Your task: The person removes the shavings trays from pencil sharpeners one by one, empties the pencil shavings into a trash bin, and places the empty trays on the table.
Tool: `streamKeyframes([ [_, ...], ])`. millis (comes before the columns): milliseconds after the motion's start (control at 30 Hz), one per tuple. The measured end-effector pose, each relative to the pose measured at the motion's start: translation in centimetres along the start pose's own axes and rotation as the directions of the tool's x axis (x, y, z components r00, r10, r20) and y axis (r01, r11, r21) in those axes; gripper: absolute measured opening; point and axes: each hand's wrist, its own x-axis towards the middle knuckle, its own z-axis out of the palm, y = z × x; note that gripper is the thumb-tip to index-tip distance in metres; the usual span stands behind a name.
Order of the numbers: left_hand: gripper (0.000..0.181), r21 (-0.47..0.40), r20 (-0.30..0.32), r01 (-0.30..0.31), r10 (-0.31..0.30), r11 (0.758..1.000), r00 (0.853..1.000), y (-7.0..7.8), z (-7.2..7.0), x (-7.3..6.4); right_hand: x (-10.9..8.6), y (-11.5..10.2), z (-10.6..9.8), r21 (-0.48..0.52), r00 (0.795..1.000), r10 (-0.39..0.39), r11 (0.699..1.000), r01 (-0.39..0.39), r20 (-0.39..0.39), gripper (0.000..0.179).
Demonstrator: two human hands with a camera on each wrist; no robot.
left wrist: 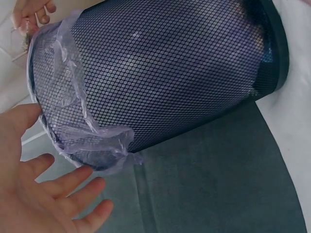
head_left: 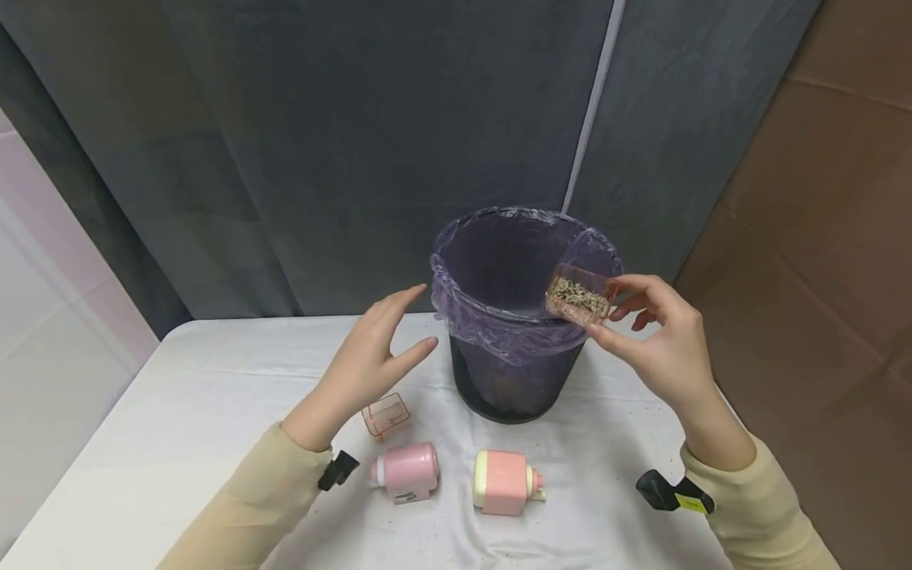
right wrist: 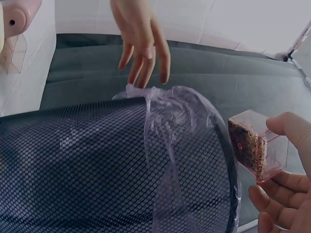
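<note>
Sleeved forearms (head_left: 249,503) occupy the foreground, reaching over a cloth-covered bench (head_left: 235,372) on either side of a dark mesh bin (head_left: 507,385) fitted with a translucent purple bag (head_left: 488,326). The right hand (head_left: 666,340) pinches one end of a small clear box (head_left: 579,294) between thumb and fingers and holds it, tilted, at the right-hand part of the bin's rim. Flaky pale-and-dark bits (right wrist: 249,148) lie within the box. The left hand (head_left: 363,360) has its fingers spread, thumb apart, and holds nothing; it is just beside the opposite edge of the bag, and whether a fingertip touches it cannot be told.

Stage of the work, as judged from this arrangement: the bin is lined, the bag turned down over its rim, and the box is in position at the opening. Tipping out the bits appears to remain, since a good share is in the box and none is seen falling. Whether any lie in the bin cannot be told.

Nearer the viewer, a pink bottle (head_left: 409,469) and a coral-and-cream bottle (head_left: 504,483) lie on the bench, with a clear red-edged piece (head_left: 387,416), possibly a lid or second box, beside the former. None of the three is in hand.
</note>
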Motion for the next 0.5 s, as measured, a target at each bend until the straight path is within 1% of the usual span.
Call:
streamKeyframes([
  [233, 0.069, 0.016, 0.020, 0.030, -0.030, 0.999, 0.999, 0.3, -0.1, 1.4, 0.8, 0.4, 0.2, -0.049, 1.000, -0.002, 0.999, 0.002, -0.003, 0.051],
  [500, 0.073, -0.003, 0.048, 0.049, -0.049, 0.999, 0.998, 0.4, -0.3, 2.7, 1.9, 0.9, 0.3, -0.110, 1.000, 0.018, 0.994, -0.017, 0.006, 0.049],
])
